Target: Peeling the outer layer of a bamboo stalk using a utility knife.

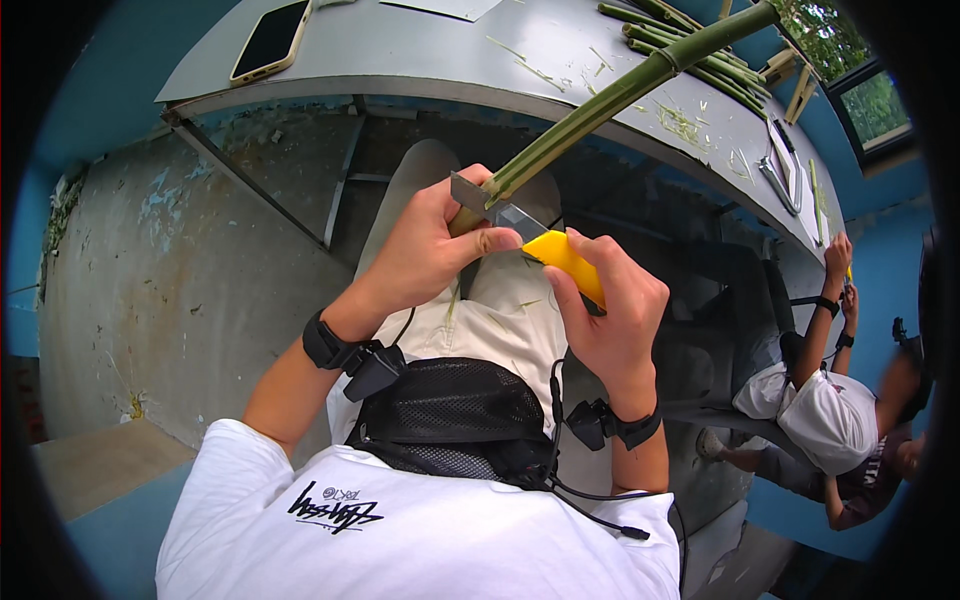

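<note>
A long green bamboo stick (600, 110) slants up and right from my lap, passing over the table's edge. My left hand (425, 240) is closed around its lower end, below a pale, shaved stretch. In my right hand (622, 315) is a utility knife (566, 262) with a yellow handle, gripped between thumb and fingers. Its wide metal blade lies across the bamboo, near my left thumb, which reaches toward the base of the blade. Part of the handle is covered by my right fingers.
A grey table (400, 55) curves across the front. On it lie a phone (270, 42), several bamboo sticks (700, 70), shavings (680, 125) and a metal-framed tool (785, 170). Other people (835, 420) sit at the right. Cables run beside my right forearm.
</note>
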Demonstrator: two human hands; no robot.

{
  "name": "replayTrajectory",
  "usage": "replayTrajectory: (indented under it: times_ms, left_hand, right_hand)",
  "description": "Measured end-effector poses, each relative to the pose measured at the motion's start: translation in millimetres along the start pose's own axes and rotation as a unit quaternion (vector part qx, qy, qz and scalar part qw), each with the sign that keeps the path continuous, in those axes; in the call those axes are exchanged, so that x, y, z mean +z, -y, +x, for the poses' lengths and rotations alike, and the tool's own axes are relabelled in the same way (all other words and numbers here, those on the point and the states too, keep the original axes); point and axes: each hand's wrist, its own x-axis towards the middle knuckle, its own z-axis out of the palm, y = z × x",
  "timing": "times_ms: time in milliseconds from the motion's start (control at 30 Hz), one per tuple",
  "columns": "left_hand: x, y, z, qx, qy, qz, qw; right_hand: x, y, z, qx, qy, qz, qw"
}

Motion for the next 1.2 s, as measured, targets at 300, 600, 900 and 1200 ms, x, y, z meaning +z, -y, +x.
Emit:
replayTrajectory:
  times_ms: [300, 600, 900, 1200]
  left_hand:
    - [-0.7, -4.8, -2.9, -0.021, -0.002, 0.066, 0.998]
    - [-3.3, -2.5, -2.0, -0.042, 0.001, 0.134, 0.990]
    - [-3.0, -6.3, -1.5, -0.027, -0.004, 0.210, 0.977]
    - [-0.7, -5.9, -0.8, -0.026, -0.014, 0.216, 0.976]
  right_hand:
    - [3.3, -2.4, -3.8, -0.010, -0.009, -0.003, 1.000]
    - [4.5, -4.4, -5.8, -0.014, -0.005, -0.010, 1.000]
    - [3.4, -6.5, -5.9, -0.021, 0.006, -0.026, 0.999]
    - [3.4, -8.8, -6.0, -0.026, 0.006, -0.036, 0.999]
